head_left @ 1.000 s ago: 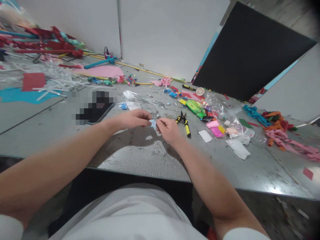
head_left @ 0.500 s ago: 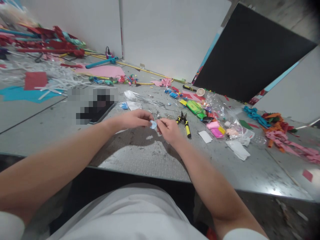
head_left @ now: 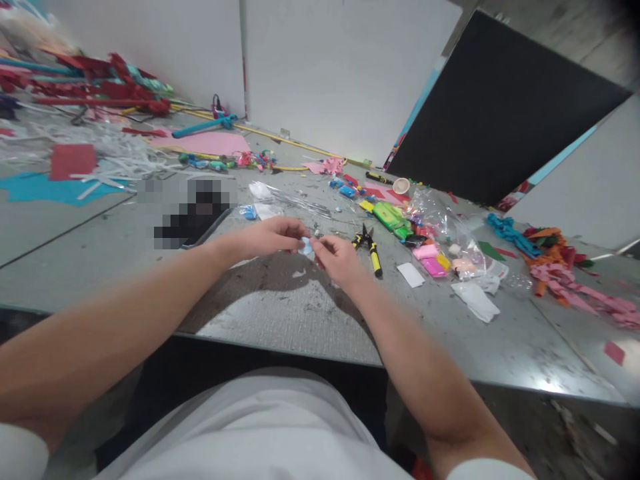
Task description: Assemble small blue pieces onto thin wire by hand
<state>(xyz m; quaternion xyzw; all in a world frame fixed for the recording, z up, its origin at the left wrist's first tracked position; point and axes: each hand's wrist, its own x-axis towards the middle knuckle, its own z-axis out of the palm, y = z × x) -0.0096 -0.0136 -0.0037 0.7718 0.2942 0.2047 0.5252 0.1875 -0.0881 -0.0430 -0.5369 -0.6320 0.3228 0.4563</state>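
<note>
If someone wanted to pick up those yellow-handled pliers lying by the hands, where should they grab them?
Probably by the two yellow handles, coming down from above. The pliers lie flat on the grey table, handles pointing toward the person and black jaws pointing away, just beside the right hand. The handles lie close together, so fingers could close around both at once.

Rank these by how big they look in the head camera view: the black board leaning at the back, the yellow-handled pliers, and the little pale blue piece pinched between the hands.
1. Black board, far the largest.
2. Yellow-handled pliers.
3. Pale blue piece, smallest, partly hidden by the left hand and right hand.
</note>
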